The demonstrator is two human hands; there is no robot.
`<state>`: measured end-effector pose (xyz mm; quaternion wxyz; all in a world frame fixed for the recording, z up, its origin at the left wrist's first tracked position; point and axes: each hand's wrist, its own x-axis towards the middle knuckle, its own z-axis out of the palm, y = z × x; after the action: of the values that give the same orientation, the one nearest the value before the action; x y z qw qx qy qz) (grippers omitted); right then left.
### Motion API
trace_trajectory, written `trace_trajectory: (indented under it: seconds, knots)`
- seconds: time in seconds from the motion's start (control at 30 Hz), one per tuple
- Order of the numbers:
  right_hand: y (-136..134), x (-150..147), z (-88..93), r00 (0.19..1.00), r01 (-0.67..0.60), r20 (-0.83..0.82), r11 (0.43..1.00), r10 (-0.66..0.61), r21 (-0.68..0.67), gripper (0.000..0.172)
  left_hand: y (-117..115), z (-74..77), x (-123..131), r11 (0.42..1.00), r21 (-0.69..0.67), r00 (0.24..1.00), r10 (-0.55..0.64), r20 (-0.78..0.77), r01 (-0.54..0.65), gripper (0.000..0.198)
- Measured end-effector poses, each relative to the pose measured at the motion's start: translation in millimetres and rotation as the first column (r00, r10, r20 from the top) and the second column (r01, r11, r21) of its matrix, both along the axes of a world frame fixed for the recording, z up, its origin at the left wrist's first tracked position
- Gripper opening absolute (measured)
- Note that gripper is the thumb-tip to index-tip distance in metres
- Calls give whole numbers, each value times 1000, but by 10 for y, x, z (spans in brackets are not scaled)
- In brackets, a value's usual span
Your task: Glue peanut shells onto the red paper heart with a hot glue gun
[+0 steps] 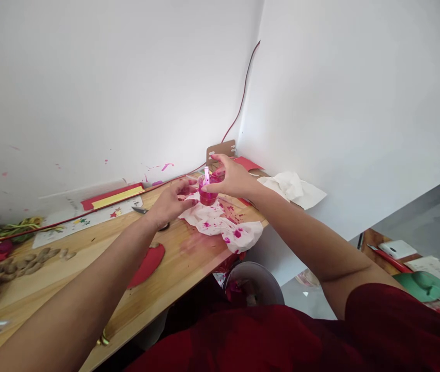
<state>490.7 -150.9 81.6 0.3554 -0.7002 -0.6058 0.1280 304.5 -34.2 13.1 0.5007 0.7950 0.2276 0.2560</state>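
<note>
1. A pink-stained cup (208, 197) is placed towards the right end of the desk (181, 268), near its far right corner, above a crumpled, pink-spotted tissue (216, 225); whether it is lifted or supported there cannot be told.
2. A pale stick (206, 173) is seen standing upright in the cup.
3. The cup is met by the right hand (233, 175): the thumb is laid across its side and the fingers are curved about the rim. Whether the grip is firmly closed cannot be told.
4. The left hand (171, 199) is held just beside the cup, its grip released, with fingers and thumb parted.
5. Scissors (139, 210) are partly hidden by the left hand.
6. A red rounded piece (148, 266) is overlapped by the left forearm.
7. A white crumpled cloth (292, 187) is left at the desk's right edge.
8. Below the near edge, a bin (256, 274) is set.
</note>
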Motion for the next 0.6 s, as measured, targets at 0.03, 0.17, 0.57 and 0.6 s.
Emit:
trace_trajectory:
  seconds: [0.03,0.17,0.57,0.6]
  knots:
    - [8,-15,-2,1000,8,9,1000,-8,-5,100,-16,24,0,1000,6,1000,25,15,-25,76]
    - [40,-107,-6,998,55,44,998,-53,-31,103,-87,27,73,993,-2,985,115,131,-115,95]
    - [72,-267,-23,997,51,66,993,-44,-105,97,-107,-61,137,983,-113,966,163,199,-143,96]
    - [84,-267,-33,997,51,67,993,-44,-108,97,-101,-62,131,984,-120,967,154,202,-132,99]
